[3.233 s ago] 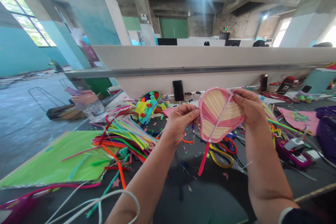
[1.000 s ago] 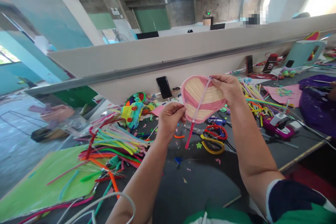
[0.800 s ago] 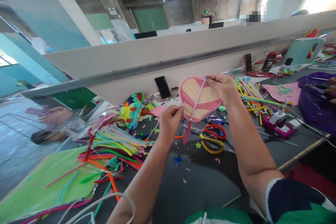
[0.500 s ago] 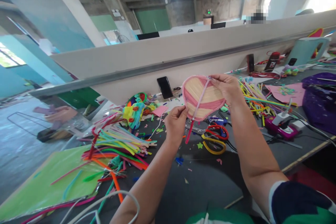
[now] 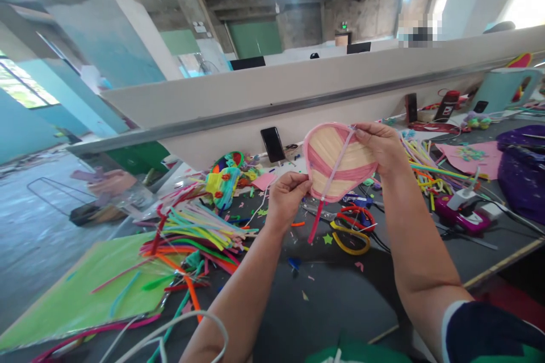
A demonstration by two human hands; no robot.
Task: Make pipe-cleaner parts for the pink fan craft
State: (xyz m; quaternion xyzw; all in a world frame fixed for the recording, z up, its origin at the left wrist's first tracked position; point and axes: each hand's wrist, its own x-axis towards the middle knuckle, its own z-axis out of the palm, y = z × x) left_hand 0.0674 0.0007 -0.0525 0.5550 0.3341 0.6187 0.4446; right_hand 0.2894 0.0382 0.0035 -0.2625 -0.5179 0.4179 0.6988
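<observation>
A pink and cream hand fan (image 5: 321, 153), with fuzzy pipe-cleaner-like strips, is held up in front of me above the table. A pale stem runs diagonally across its face and ends in a dark pink handle (image 5: 315, 221) at the bottom. My left hand (image 5: 289, 195) pinches the lower left edge. At the upper right, my right hand (image 5: 378, 144) grips the rim near the stem's top end; its fingers partly cover the rim. Below the fan lie scissors with red handles (image 5: 357, 218) and a tool with yellow handles (image 5: 351, 241).
Pipe cleaners (image 5: 204, 227) are heaped at left beside a green sheet (image 5: 80, 289). A phone (image 5: 272, 144) leans on the partition (image 5: 221, 136). To the right are more pipe cleaners, a magenta power strip (image 5: 462, 215) with cables, a red bottle (image 5: 448, 105) and a purple bag (image 5: 522, 173).
The whole view has shifted slightly, so things appear a little farther right and lower. Both hands keep their hold on the fan, with hardly any other change.
</observation>
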